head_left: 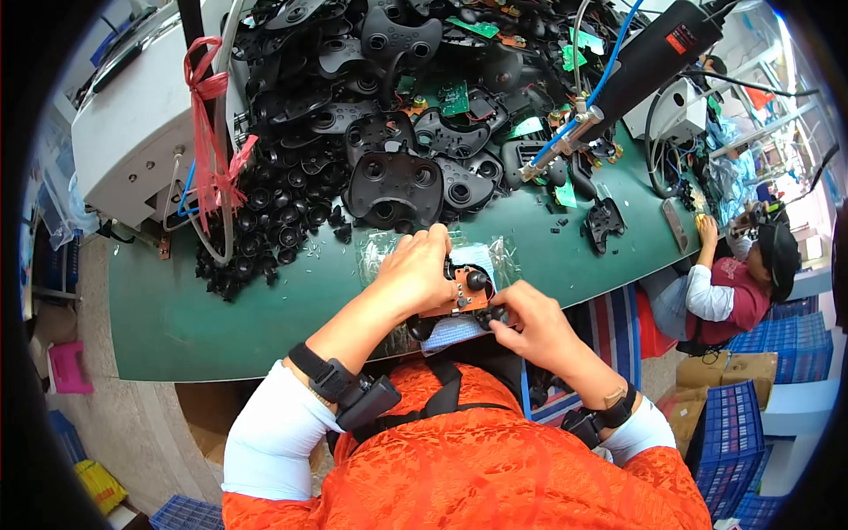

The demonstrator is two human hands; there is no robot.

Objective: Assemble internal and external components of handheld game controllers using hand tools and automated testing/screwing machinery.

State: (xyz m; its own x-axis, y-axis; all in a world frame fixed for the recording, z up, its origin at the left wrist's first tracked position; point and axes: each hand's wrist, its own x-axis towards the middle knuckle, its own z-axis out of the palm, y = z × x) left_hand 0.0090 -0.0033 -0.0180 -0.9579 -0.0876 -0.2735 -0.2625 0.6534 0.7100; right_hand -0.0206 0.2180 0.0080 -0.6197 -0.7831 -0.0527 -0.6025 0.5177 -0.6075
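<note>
A partly assembled game controller with a bare orange circuit board (pixel 457 298) is at the near edge of the green table. A black thumbstick cap (pixel 478 280) stands up from the board. My left hand (pixel 417 272) is closed on the controller's left side, its fingers reaching over the far edge. At the lower right corner, my right hand (pixel 537 329) has thumb and fingers closed on the controller's black part; its exact shape is partly hidden. A pale blue cloth (pixel 452 334) lies beneath, over a clear plastic sheet (pixel 375 250).
Beyond my hands, black controller shells (pixel 396 190) are heaped with green boards. Loose thumbstick caps (pixel 261 221) pile at left. A black cylindrical tool (pixel 655 66) hangs at right. One shell (pixel 604 223) lies apart. A person (pixel 729 287) sits at far right, near blue crates (pixel 731 437).
</note>
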